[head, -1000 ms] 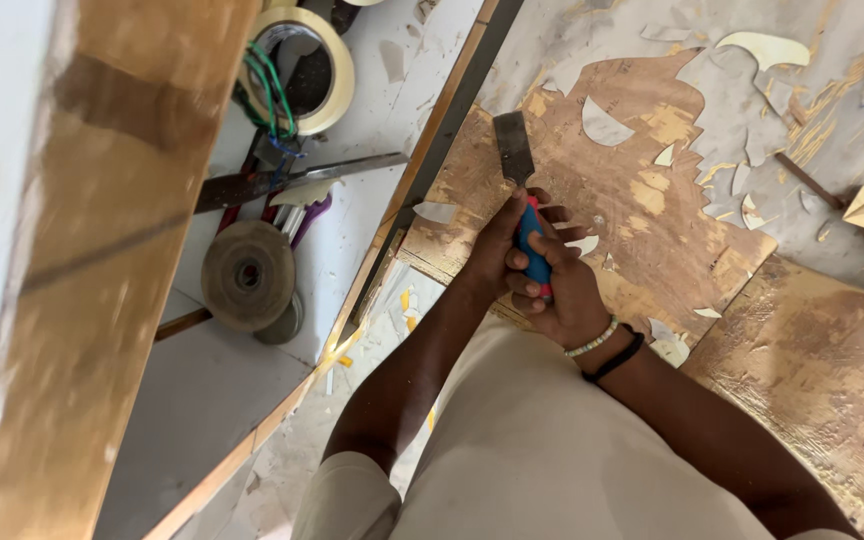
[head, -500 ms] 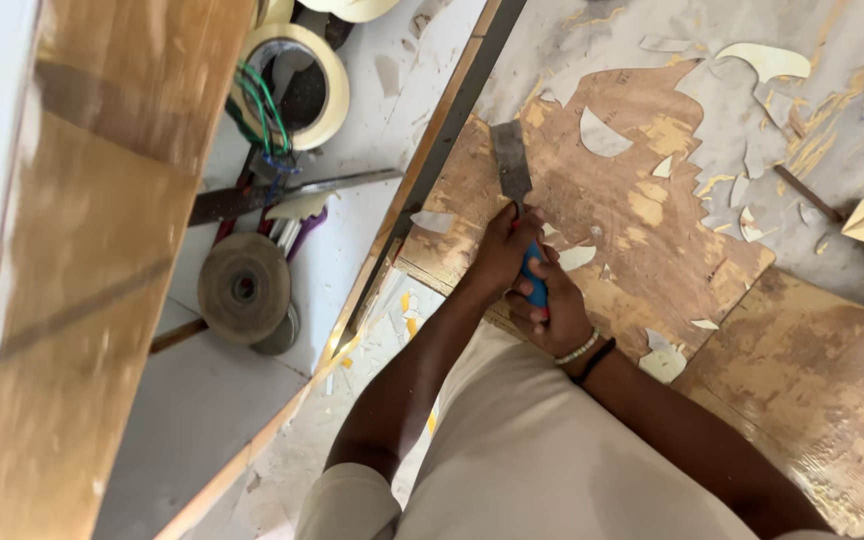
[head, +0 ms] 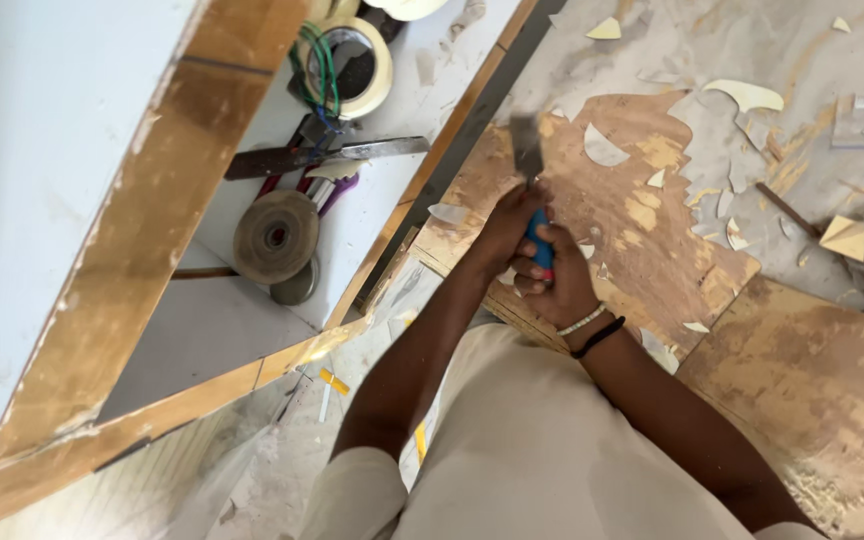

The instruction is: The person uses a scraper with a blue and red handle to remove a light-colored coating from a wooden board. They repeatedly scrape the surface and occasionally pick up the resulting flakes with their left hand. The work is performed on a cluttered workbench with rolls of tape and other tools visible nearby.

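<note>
White cabinet shelf point(head: 202, 330), wood-edged: well to the left of the hands. Plywood board point(head: 642, 250), brown, patches of pale laminate left on it: directly beneath the hands. Abrasive disc point(head: 275, 236), brownish, round: on the shelf, left of the hands. Tape roll point(head: 384, 62), cream: on the shelf, above and left of the hands. Scraper point(head: 527, 160), dark flat blade, blue handle: blade on the board, just above the hands. Left hand point(head: 504, 228) and right hand point(head: 557, 280): together, both clamped around the scraper handle.
</note>
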